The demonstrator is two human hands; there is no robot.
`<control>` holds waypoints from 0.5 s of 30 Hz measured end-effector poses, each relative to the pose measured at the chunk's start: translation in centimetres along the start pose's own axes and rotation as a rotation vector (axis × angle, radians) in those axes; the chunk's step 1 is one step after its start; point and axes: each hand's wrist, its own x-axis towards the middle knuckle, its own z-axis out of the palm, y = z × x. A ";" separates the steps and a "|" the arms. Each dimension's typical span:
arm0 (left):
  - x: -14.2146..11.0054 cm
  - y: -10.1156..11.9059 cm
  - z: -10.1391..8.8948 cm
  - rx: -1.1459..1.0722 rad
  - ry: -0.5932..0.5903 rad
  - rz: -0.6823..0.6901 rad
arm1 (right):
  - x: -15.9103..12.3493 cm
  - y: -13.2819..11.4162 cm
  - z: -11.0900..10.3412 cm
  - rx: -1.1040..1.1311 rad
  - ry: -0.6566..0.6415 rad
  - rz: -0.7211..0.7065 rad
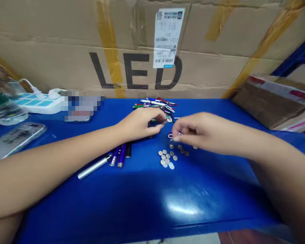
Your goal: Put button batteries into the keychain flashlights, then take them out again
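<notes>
Clock centred on the loose silvery discs (168,156), 12 pointing away from the wearer. Discs lie on the blue bench (117,203), some touching or overlapping, a few apart toward 1 and 2. Left hand (142,123) at 11, fingers curled, gap between thumb and forefinger; small round pale piece (169,119) by the fingertips, cannot tell if gripped. Right hand (203,132) at 1, fingers bent in, thumb near forefinger; blurred, cannot tell what it grips, if anything. Heap of coloured pen-like tubes (155,102) with clips at 12, just beyond the hands. At 9, beneath the left forearm: purple tubes (122,156) and a black tube (128,150) side by side, silver tube (94,166) slanting beside them. Phone (20,137) farther out, between 9 and 10; power strip (47,107) at 10. Small carton (271,101) at 2.
</notes>
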 end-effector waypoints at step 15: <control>0.3 0.1 0.4 0.048 -0.013 0.104 | 0.8 1.6 0.5 0.066 0.327 0.066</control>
